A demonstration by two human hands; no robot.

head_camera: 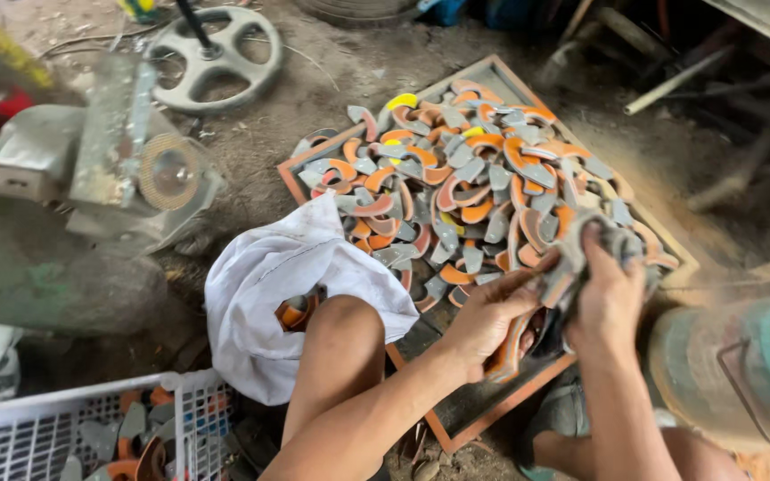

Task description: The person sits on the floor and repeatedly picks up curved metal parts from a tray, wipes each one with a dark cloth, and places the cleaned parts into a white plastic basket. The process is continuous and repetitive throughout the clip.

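A flat tray with an orange rim point(492, 68) lies on the dirt floor, heaped with several curved grey and orange metal pieces point(456, 178). My left hand point(483, 316) grips a bundle of these curved pieces point(511, 347) at the tray's near right corner. My right hand point(608, 289) closes over the top of the same bundle, fingers around grey pieces point(581, 254). My knee point(340, 347) rises between the hands and a white cloth sack point(265, 285), which holds more orange pieces at its mouth.
A white plastic crate point(64, 432) with similar pieces sits at the lower left. A bench grinder with a round wheel point(167, 171) stands at the left, a grey handwheel point(216, 53) behind it. A green motor housing point(741, 365) is at the right.
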